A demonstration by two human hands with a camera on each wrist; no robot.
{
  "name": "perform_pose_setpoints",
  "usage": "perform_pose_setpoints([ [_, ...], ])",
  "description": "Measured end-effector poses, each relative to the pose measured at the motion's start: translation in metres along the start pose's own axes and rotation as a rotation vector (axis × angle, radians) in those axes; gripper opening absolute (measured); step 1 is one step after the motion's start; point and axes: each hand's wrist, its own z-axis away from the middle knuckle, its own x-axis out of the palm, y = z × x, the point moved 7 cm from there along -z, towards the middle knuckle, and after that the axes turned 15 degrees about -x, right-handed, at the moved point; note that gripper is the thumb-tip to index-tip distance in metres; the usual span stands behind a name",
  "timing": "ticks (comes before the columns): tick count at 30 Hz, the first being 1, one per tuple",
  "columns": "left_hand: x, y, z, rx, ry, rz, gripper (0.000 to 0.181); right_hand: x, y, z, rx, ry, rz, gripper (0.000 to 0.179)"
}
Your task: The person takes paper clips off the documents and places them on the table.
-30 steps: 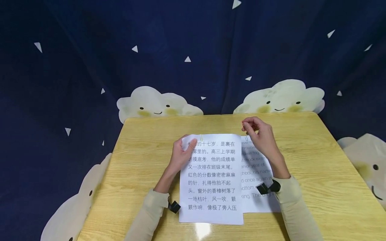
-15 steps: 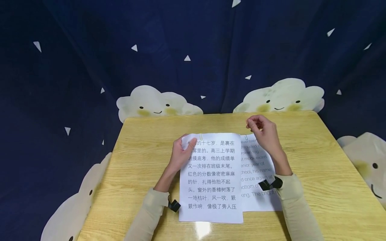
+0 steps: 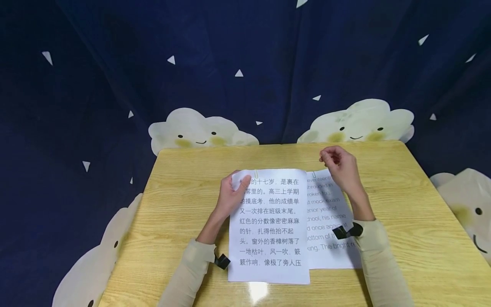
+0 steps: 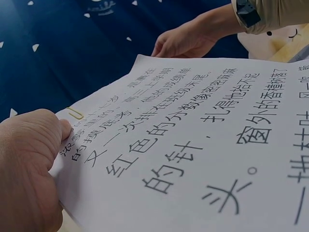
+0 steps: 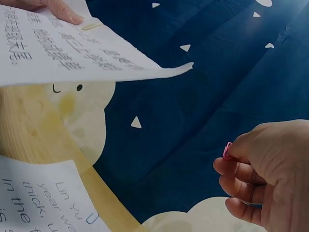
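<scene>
The left hand (image 3: 230,194) pinches the Chinese sheet (image 3: 270,236) near its yellow clip (image 3: 256,173), above the bench (image 3: 406,204). The English sheet (image 3: 326,218), bearing a blue clip (image 5: 92,219), lies partly covered. The right hand (image 3: 342,167) pinches a pink clip (image 5: 226,152) in its fingers (image 5: 239,187), apart from both sheets.

Head, farthest: I am looking forward and down at the pale yellow wood-grain table (image 3: 184,183). Left wrist, close: I am facing across the white printed paper sheet (image 4: 193,140) from beside the bare left hand (image 4: 29,164). Right wrist, close: I am facing past the bare right hand (image 5: 270,171) towards the dark-blue fabric curtain (image 5: 178,111). All three are sharing sheet, hands and curtain.
</scene>
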Motion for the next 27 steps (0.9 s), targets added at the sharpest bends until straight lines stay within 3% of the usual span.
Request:
perform_pose_setpoints([
  [14,0.000,-0.001,0.000,-0.007,0.012,0.003,0.017,-0.009,0.028,0.008,0.107,0.012,0.024,0.024],
  [27,0.002,-0.003,-0.001,-0.014,0.010,0.005,0.018,-0.020,0.059,0.015,0.138,0.003,0.073,0.025],
])
